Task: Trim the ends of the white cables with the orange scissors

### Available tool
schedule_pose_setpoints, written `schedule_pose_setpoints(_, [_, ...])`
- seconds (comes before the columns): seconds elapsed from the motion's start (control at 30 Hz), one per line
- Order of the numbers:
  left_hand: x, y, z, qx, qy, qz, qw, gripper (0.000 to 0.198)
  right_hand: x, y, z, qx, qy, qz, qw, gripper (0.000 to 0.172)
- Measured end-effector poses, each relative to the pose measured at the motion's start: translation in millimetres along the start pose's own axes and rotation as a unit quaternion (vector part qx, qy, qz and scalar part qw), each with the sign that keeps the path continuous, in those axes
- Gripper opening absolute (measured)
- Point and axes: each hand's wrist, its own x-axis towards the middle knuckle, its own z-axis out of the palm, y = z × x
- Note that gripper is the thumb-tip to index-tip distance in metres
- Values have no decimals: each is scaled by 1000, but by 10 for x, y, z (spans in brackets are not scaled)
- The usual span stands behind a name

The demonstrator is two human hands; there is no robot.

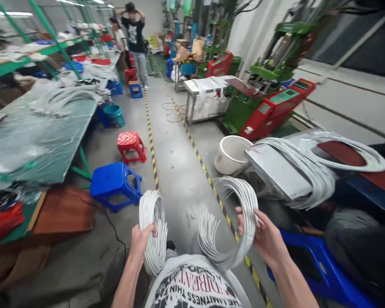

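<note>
My left hand is closed around a coiled bundle of white cables, held upright low in the middle of the view. My right hand grips a second, larger coil of white cables whose loose ends fan out to the left. The two coils are apart, both held above my lap and a printed white shirt. More white cable coils lie draped over a grey surface just to the right of my right hand.
A white bucket stands on the floor ahead. Blue stool and red stool sit left of a yellow-black floor line. A green table with cables is at left. Red-green machines line the right. Two people stand far back.
</note>
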Motion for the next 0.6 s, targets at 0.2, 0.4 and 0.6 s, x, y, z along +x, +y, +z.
schedule_pose_setpoints(0.2, [1259, 667, 205, 4, 23, -15, 1000, 28, 1157, -463, 974, 128, -82, -24, 988, 31])
schedule_pose_setpoints(0.4, [2242, 1181, 458, -13, 113, -25, 993, 26, 2699, -886, 1797, 149, -114, 80, 979, 20])
schedule_pose_setpoints(0.6, [3047, 1780, 579, -72, 181, -12, 981, 30, 4006, -1337, 2808, 66, -141, 115, 981, 35])
